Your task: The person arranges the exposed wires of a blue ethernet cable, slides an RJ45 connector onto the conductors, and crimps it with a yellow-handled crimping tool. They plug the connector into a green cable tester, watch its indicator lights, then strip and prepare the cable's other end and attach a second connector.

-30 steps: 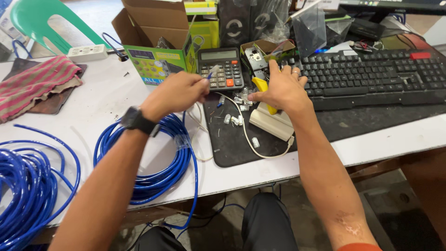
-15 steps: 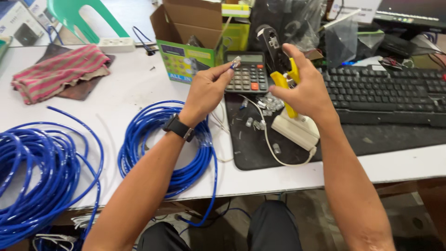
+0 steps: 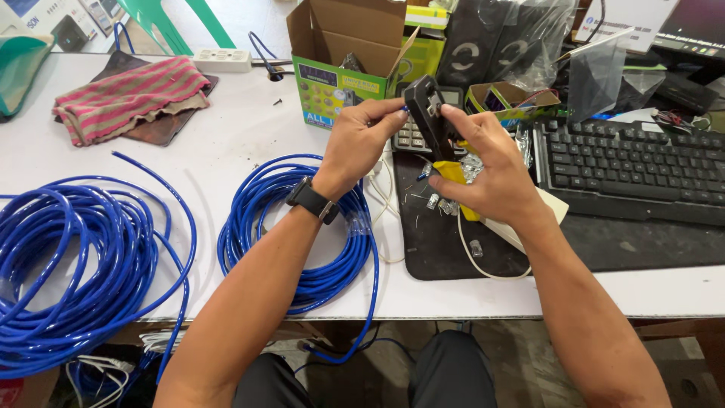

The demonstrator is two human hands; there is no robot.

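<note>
Right hand gripping crimping tool upright, head uppermost; left hand pinching blue cable end, entering head from left side.

An open brown carton with a green printed front stands at the table's far edge. Right of it sit a yellow box and a small open cardboard box. A white package lies far left; a dark screen stands far right.
</note>
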